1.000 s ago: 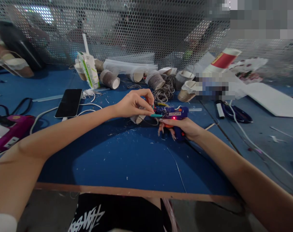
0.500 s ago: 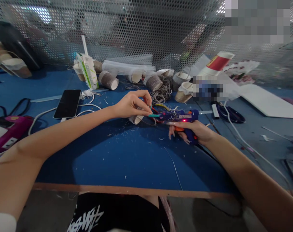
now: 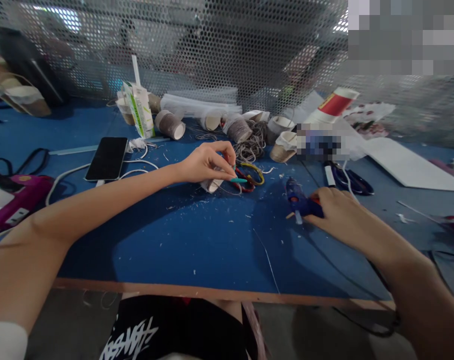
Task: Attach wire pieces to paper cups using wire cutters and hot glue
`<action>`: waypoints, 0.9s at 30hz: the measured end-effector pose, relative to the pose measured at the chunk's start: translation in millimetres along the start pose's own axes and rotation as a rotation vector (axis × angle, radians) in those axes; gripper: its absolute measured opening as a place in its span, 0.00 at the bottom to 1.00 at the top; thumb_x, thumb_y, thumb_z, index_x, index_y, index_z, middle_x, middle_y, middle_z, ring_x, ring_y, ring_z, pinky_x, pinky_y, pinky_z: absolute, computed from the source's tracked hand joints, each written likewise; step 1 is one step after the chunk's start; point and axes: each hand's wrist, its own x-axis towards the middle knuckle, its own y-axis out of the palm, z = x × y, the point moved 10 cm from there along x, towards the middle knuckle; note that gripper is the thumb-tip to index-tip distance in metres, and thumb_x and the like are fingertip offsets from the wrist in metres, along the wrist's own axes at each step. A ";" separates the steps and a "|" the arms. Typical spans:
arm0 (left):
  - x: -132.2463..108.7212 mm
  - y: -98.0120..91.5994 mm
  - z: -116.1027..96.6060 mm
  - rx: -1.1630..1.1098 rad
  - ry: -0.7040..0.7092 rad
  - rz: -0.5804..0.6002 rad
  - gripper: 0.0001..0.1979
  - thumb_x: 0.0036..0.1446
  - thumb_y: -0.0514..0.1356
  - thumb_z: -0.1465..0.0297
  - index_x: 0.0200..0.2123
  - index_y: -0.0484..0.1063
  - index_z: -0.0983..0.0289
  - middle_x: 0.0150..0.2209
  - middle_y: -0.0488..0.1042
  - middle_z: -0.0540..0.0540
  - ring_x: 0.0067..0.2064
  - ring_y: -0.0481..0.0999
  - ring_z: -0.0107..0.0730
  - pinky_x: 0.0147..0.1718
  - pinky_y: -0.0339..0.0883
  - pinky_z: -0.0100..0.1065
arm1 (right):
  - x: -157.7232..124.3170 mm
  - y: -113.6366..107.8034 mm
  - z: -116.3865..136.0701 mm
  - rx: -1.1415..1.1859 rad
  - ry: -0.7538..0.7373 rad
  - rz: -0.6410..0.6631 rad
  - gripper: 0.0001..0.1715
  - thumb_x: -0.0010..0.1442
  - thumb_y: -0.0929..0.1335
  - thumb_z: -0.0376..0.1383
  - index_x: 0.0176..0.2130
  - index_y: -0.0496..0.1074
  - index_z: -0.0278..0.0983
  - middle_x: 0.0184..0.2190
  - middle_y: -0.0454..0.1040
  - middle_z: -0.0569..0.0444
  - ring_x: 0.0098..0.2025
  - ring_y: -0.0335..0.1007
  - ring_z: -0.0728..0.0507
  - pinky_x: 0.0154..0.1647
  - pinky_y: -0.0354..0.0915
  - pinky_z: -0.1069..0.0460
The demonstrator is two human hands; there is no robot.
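My left hand (image 3: 206,162) is pinched over a small cluster of coloured wire loops (image 3: 249,176), red and yellow, beside a little paper cup (image 3: 211,185) lying on the blue table (image 3: 182,240). Its long teal nail points at the loops. My right hand (image 3: 337,215) is closed round a blue hot glue gun (image 3: 298,202) to the right of the loops, with the nozzle pointing down toward the table front.
A black phone (image 3: 107,159) with a white cable lies at left, near a purple glue gun (image 3: 19,202). Paper cups and a tangle of twine (image 3: 253,142) crowd the back by a perforated metal screen. Scissors (image 3: 349,180) and white sheets lie at right.
My right hand has pulled the blue glue gun away from the wire loops, to the right and down onto the table. The left hand stays pinched at the loops.
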 end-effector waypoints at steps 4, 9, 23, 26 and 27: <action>0.9 1.7 3.4 0.012 -0.070 0.042 0.08 0.53 0.65 0.62 0.32 0.81 0.59 0.35 0.73 0.55 0.37 0.72 0.27 0.36 0.69 0.32 | -14.5 -37.0 28.2 -0.084 -0.046 -0.120 0.23 0.50 0.67 0.53 0.35 0.65 0.37 0.38 0.71 0.37 0.43 0.65 0.27 0.40 0.61 0.39; 1.2 0.2 0.6 0.000 -0.054 0.031 0.09 0.53 0.64 0.62 0.31 0.81 0.60 0.34 0.72 0.55 0.37 0.72 0.27 0.36 0.69 0.32 | -7.4 -42.7 103.5 0.263 -0.048 -0.048 0.23 0.59 0.61 0.55 0.28 0.63 0.40 0.23 0.71 0.51 0.24 0.66 0.43 0.25 0.57 0.49; 1.3 -1.5 3.1 0.087 -0.050 0.010 0.19 0.58 0.58 0.56 0.43 0.77 0.63 0.39 0.71 0.57 0.39 0.71 0.29 0.37 0.69 0.33 | 38.1 17.4 147.8 0.417 -0.115 -0.035 0.20 0.63 0.60 0.41 0.21 0.61 0.38 0.14 0.62 0.56 0.18 0.58 0.49 0.24 0.50 0.52; 0.4 0.2 6.2 0.079 -0.109 0.024 0.22 0.60 0.54 0.54 0.45 0.74 0.64 0.41 0.71 0.58 0.40 0.72 0.30 0.35 0.69 0.32 | 38.7 22.9 146.4 0.373 -0.092 -0.014 0.21 0.63 0.59 0.43 0.23 0.64 0.37 0.14 0.61 0.56 0.19 0.57 0.48 0.24 0.48 0.51; 0.1 0.7 7.4 0.084 -0.126 0.024 0.22 0.61 0.53 0.53 0.45 0.73 0.64 0.41 0.72 0.58 0.39 0.73 0.30 0.35 0.69 0.32 | 39.0 23.8 146.5 0.362 -0.093 -0.008 0.21 0.63 0.58 0.43 0.23 0.64 0.37 0.15 0.61 0.56 0.20 0.57 0.47 0.25 0.48 0.51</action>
